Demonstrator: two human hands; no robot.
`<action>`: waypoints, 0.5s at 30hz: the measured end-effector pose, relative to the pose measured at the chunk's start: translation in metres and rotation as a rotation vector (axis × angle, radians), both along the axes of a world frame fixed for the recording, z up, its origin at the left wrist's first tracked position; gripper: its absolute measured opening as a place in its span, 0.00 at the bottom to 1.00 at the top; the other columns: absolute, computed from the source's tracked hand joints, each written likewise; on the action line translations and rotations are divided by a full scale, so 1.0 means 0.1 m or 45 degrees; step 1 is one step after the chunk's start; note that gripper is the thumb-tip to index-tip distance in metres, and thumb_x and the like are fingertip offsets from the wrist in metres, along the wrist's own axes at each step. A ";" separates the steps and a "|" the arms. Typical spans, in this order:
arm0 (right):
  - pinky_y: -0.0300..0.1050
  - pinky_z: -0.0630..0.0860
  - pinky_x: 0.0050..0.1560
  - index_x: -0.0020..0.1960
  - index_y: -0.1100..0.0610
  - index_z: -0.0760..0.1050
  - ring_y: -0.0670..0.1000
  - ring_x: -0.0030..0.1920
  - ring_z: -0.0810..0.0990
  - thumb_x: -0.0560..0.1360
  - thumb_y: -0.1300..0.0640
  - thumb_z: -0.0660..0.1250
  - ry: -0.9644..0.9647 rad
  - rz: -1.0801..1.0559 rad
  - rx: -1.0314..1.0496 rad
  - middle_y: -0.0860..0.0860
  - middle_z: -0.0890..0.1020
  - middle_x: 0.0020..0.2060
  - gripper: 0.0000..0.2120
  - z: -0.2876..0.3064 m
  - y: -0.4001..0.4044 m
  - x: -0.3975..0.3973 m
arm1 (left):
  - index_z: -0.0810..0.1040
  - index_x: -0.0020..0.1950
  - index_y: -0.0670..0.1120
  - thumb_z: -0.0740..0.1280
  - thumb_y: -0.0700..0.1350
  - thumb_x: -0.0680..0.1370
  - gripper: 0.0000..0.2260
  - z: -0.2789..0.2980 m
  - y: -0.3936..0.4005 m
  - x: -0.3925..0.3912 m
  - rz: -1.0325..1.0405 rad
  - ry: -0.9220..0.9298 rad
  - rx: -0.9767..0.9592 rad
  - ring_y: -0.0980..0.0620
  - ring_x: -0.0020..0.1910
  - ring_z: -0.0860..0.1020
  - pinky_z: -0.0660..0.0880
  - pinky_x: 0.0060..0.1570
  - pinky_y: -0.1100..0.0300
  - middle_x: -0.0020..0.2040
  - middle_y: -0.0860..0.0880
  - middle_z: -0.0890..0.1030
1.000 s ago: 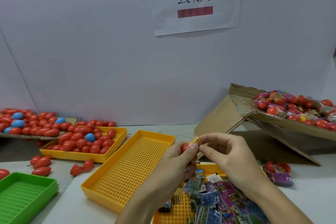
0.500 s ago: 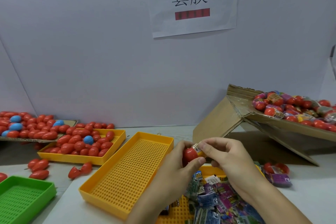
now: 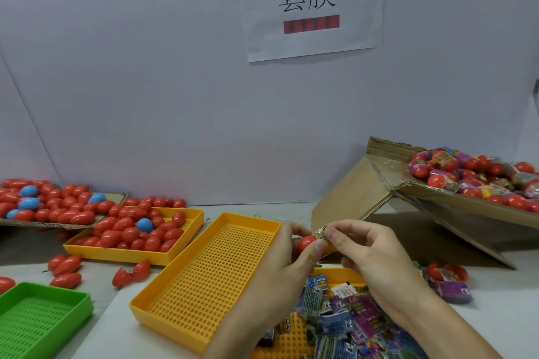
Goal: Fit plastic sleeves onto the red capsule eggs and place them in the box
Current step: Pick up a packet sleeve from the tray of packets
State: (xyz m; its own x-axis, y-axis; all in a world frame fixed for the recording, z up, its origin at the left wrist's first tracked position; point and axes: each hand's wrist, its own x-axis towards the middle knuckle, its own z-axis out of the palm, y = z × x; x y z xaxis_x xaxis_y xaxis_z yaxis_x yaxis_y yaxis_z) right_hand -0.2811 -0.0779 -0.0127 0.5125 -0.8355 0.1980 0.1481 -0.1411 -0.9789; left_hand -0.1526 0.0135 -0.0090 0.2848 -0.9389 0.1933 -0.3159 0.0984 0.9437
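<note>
Red capsule egg (image 3: 306, 243): at centre, above the near corner of the empty yellow tray (image 3: 204, 280), pinched in the left hand.
Left hand (image 3: 287, 264): at 7 o'clock of the egg; thumb and fingers curled round it, one rounded end showing bare.
Plastic sleeve (image 3: 320, 234): at 2 o'clock of the egg, touching it, only part way on by my reading.
Right hand (image 3: 373, 264): at 4 o'clock of the egg; fingertips clamped on the sleeve's edge.
Doing it well: hold the egg steady, keep the sleeve mouth open and square to it, and draw it along evenly so it neither creases nor skews.
Axis: long axis seems to lie roughly level, from 8 to 2 o'clock; the far end is hidden by sleeve and fingers.
Box (image 3: 455, 201): at 2 o'clock, well apart, already holding sleeved eggs.
</note>
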 end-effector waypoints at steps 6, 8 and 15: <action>0.30 0.75 0.35 0.42 0.51 0.86 0.42 0.40 0.83 0.69 0.50 0.72 0.024 -0.010 -0.077 0.48 0.86 0.38 0.07 0.00 0.00 -0.02 | 0.71 0.54 0.51 0.65 0.61 0.71 0.19 -0.01 0.00 0.02 0.000 0.010 -0.005 0.63 0.27 0.72 0.70 0.31 0.68 0.36 0.56 0.71; 0.29 0.74 0.35 0.43 0.52 0.85 0.41 0.41 0.83 0.72 0.54 0.72 0.046 -0.022 -0.107 0.47 0.86 0.38 0.04 0.00 -0.01 -0.02 | 0.71 0.54 0.51 0.65 0.62 0.71 0.19 -0.02 -0.01 0.02 0.007 -0.001 -0.002 0.63 0.29 0.72 0.71 0.33 0.67 0.37 0.56 0.71; 0.32 0.76 0.40 0.44 0.50 0.85 0.41 0.44 0.84 0.74 0.55 0.72 0.115 -0.040 -0.186 0.45 0.87 0.40 0.03 -0.01 -0.02 -0.03 | 0.72 0.53 0.53 0.65 0.63 0.70 0.19 -0.06 -0.03 0.05 0.026 -0.039 0.034 0.62 0.32 0.72 0.72 0.37 0.63 0.39 0.55 0.72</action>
State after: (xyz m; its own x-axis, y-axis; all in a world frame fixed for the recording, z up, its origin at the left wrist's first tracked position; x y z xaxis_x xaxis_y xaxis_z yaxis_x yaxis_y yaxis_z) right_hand -0.2838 -0.0801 -0.0142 0.5079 -0.8171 0.2729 0.0540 -0.2860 -0.9567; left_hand -0.1476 0.0104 -0.0150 0.2982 -0.9378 0.1775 -0.3467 0.0668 0.9356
